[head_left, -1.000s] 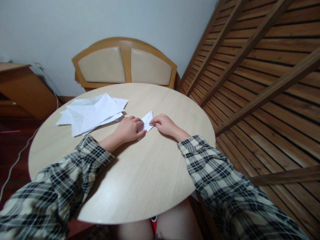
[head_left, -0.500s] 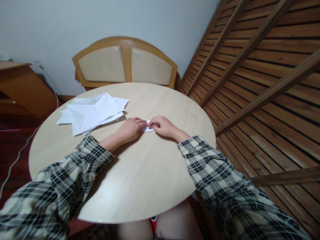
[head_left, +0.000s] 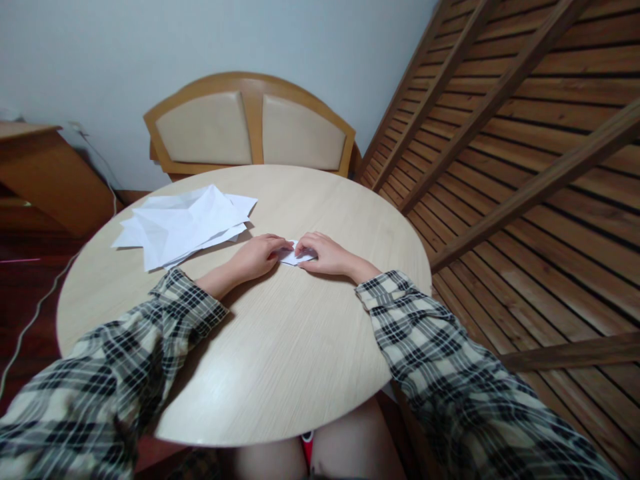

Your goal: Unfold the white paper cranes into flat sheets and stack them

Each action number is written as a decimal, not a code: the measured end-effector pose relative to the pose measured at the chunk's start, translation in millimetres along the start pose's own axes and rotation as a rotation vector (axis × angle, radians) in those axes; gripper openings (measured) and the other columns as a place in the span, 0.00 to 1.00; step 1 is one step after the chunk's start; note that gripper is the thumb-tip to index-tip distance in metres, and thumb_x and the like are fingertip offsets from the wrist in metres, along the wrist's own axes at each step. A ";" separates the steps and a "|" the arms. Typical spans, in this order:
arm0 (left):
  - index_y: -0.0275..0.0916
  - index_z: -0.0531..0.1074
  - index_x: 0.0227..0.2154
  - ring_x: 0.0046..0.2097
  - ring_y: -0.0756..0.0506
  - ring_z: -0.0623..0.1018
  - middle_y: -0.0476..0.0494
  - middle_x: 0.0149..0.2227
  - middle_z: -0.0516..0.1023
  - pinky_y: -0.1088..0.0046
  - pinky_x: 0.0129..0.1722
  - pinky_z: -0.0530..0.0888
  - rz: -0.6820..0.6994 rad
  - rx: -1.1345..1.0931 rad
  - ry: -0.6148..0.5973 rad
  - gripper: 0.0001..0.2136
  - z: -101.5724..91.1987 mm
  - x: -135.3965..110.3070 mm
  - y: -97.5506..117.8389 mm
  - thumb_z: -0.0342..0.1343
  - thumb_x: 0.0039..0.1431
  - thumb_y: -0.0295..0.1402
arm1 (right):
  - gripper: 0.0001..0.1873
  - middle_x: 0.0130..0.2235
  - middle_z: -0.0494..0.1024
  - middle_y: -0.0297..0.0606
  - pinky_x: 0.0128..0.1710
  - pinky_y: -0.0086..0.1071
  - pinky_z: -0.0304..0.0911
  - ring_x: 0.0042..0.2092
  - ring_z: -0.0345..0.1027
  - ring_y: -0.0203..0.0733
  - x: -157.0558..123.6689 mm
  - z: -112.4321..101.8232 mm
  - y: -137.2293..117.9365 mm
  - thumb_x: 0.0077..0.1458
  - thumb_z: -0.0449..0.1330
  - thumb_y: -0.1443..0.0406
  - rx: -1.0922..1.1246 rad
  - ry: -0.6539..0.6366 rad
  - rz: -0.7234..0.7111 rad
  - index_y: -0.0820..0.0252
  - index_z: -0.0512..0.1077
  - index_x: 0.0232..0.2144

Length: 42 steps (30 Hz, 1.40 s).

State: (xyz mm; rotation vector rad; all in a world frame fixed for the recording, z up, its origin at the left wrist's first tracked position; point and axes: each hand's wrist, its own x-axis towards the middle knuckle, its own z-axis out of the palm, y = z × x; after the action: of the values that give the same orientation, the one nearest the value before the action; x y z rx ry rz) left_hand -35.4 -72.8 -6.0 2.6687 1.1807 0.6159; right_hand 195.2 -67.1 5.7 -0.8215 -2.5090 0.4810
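Observation:
A small folded piece of white paper (head_left: 289,259) lies on the round table (head_left: 280,347), partly covered by my fingers. My left hand (head_left: 260,257) holds its left side, fingers bent over it and thumb close to them. From the other side my right hand (head_left: 323,253) grips the paper, with the fingertips on top and the thumb at its near edge. The exact folds are too small to make out. Left of my left hand rests a loose stack of creased white paper sheets (head_left: 187,223).
Behind the table stands a wooden headboard (head_left: 257,127) with two pale padded panels, against the wall. A slatted wooden partition (head_left: 525,167) slopes along the right side. At the left are a wooden desk (head_left: 50,180) and a pale cable (head_left: 47,297) on the floor.
My right thumb has moved down to the paper's near edge, and more of the paper shows beneath that hand. My left fingers have drawn slightly back to the left. The stack stays put.

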 end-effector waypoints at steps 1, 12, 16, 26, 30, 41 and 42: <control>0.36 0.75 0.50 0.50 0.41 0.78 0.35 0.50 0.79 0.61 0.53 0.72 -0.008 0.009 -0.010 0.18 -0.6 0.2 0.2 0.48 0.59 0.23 | 0.08 0.40 0.76 0.36 0.53 0.39 0.58 0.46 0.66 0.43 0.1 0.5 1.2 0.51 0.61 0.69 0.007 -0.005 -0.002 0.57 0.73 0.36; 0.39 0.74 0.50 0.45 0.40 0.79 0.35 0.48 0.79 0.62 0.47 0.74 -0.004 0.017 -0.031 0.22 -8.3 -1.8 5.7 0.58 0.59 0.48 | 0.04 0.40 0.77 0.36 0.55 0.39 0.58 0.47 0.67 0.42 0.0 -1.6 1.7 0.53 0.63 0.67 0.008 -0.038 0.022 0.55 0.74 0.34; 0.39 0.74 0.50 0.46 0.40 0.78 0.35 0.48 0.79 0.62 0.47 0.74 -0.006 0.016 -0.030 0.22 -6.9 -1.8 3.1 0.57 0.60 0.49 | 0.05 0.40 0.77 0.36 0.54 0.38 0.59 0.46 0.68 0.42 0.4 -1.1 3.4 0.53 0.63 0.68 0.010 -0.029 0.020 0.56 0.75 0.35; 0.37 0.74 0.50 0.45 0.40 0.78 0.34 0.47 0.79 0.62 0.46 0.74 -0.009 0.028 -0.022 0.21 -6.4 -2.1 3.6 0.55 0.63 0.48 | 0.02 0.38 0.78 0.36 0.52 0.37 0.59 0.44 0.68 0.40 1.3 1.0 10.2 0.55 0.64 0.67 0.045 0.004 -0.010 0.57 0.76 0.34; 0.37 0.74 0.48 0.46 0.40 0.78 0.34 0.47 0.79 0.62 0.47 0.74 -0.004 0.017 -0.032 0.17 -5.1 -1.2 2.7 0.52 0.66 0.44 | 0.02 0.38 0.78 0.37 0.51 0.37 0.60 0.44 0.68 0.40 2.1 0.3 10.1 0.56 0.64 0.66 0.040 -0.002 0.022 0.58 0.77 0.33; 0.38 0.74 0.48 0.47 0.41 0.78 0.36 0.46 0.79 0.62 0.48 0.73 -0.006 -0.003 -0.017 0.13 -4.4 -1.0 3.1 0.50 0.67 0.37 | 0.06 0.35 0.77 0.38 0.47 0.35 0.61 0.40 0.68 0.40 4.0 -1.6 7.4 0.58 0.61 0.68 -0.020 0.024 0.122 0.58 0.76 0.29; 0.38 0.74 0.48 0.47 0.41 0.78 0.36 0.46 0.79 0.62 0.48 0.73 -0.011 -0.004 -0.018 0.13 -4.5 -1.0 3.5 0.50 0.67 0.37 | 0.06 0.35 0.77 0.38 0.47 0.35 0.61 0.40 0.68 0.40 3.9 -1.8 7.0 0.58 0.60 0.68 -0.024 0.028 0.126 0.59 0.76 0.29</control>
State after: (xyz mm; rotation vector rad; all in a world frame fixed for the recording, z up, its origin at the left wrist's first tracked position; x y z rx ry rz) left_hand -35.6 -75.9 -1.2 2.6573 1.1872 0.5913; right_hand 196.7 -58.9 5.3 -0.9935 -2.4518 0.4788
